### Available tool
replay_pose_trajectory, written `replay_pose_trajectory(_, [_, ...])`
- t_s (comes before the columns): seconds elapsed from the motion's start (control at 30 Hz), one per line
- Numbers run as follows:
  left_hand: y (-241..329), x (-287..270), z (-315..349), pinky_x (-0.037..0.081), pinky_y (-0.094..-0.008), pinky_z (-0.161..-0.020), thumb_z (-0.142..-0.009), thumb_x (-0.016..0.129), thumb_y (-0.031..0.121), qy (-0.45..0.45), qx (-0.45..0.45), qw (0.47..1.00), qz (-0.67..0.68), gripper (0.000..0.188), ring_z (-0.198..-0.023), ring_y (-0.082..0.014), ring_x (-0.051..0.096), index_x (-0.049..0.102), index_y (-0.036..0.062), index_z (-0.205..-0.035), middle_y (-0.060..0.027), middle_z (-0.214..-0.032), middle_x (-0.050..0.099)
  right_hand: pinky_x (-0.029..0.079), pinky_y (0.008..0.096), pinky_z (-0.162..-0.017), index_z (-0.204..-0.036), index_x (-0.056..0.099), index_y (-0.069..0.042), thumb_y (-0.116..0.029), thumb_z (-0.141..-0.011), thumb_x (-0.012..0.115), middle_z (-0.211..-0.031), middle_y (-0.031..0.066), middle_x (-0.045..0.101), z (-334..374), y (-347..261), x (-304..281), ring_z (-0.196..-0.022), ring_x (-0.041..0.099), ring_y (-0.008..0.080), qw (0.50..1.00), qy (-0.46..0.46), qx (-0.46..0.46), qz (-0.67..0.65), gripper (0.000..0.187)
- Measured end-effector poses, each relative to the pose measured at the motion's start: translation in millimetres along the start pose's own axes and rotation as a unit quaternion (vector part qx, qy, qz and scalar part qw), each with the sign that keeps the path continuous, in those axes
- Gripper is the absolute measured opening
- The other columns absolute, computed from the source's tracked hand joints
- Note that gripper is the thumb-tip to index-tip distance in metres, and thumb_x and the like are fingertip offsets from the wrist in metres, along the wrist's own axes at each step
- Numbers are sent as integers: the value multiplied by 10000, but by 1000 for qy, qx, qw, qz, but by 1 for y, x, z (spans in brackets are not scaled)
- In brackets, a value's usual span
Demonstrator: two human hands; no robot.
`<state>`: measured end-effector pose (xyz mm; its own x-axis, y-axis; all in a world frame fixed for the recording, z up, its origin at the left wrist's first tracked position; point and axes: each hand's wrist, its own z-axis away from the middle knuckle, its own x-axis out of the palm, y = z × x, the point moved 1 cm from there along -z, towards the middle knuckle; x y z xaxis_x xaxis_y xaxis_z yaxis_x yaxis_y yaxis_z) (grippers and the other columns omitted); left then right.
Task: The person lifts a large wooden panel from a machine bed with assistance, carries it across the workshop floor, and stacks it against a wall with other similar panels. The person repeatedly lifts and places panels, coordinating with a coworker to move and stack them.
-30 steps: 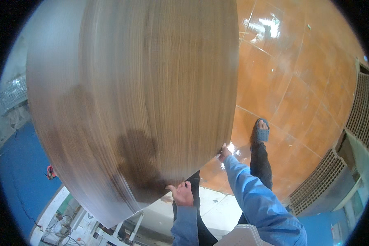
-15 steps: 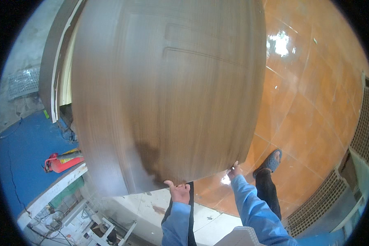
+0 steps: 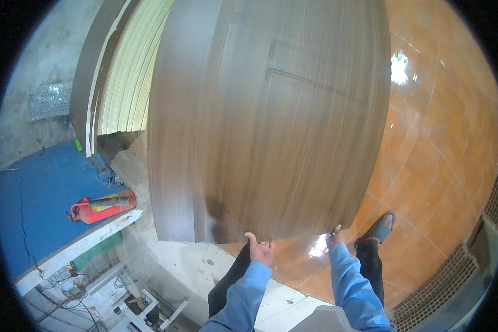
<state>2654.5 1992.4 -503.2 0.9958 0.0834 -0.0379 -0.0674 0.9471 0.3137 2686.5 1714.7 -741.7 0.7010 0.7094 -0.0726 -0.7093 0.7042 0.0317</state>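
A large brown wood-grain door panel (image 3: 282,144) with moulded lines fills the middle of the view. Its near edge rests in both my hands. My left hand (image 3: 261,250) grips that edge near the middle, thumb on top and fingers curled below. Near the right corner, my right hand (image 3: 335,237) pinches the same edge, its fingers partly hidden under the panel. To the panel's left stands a stack of pale-edged panels (image 3: 128,83), with a brown sheet (image 3: 88,94) on its outer side.
A red fire extinguisher (image 3: 106,207) lies on a blue surface (image 3: 39,199) at left. Below it are a white frame (image 3: 144,304) and cables (image 3: 74,293). Shiny orange floor tiles (image 3: 426,166) spread to the right, with lattice-like panels (image 3: 442,282) at lower right.
The door panel and both my hands have shifted right in view. More of the stacked panels' pale edges now shows at the left. My grip on the door panel is unchanged.
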Motion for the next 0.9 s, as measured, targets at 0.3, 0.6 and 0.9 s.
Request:
replay_pose_trajectory(0.3, [23,-2,-55,325,-351,-945,-731,535,746,13,-14,999,-30,833,-1221,-214,364,393,144,-1289,-56,-1335,392,490,319,-510,-1064,558,-106,-434,-907,541,-908,42,626,4,10,18,-719,588,203,999,14,-3,51,364])
replay_pose_trajectory(0.6, [43,0,-118,324,-303,-640,-746,537,735,24,-34,998,-55,653,-759,-153,343,475,238,-1166,-26,-949,410,526,357,-677,-1130,549,-101,-445,-926,499,-988,53,620,1,19,31,-823,582,208,997,-32,-7,73,403])
replay_pose_trajectory(0.9, [46,-19,-195,327,-300,-560,-829,524,642,-84,-7,984,-156,439,-528,-177,300,498,204,-842,-5,-566,311,513,271,-681,-1113,548,-66,-427,-845,625,-987,71,595,-73,22,-7,-807,571,182,941,-242,-30,233,456])
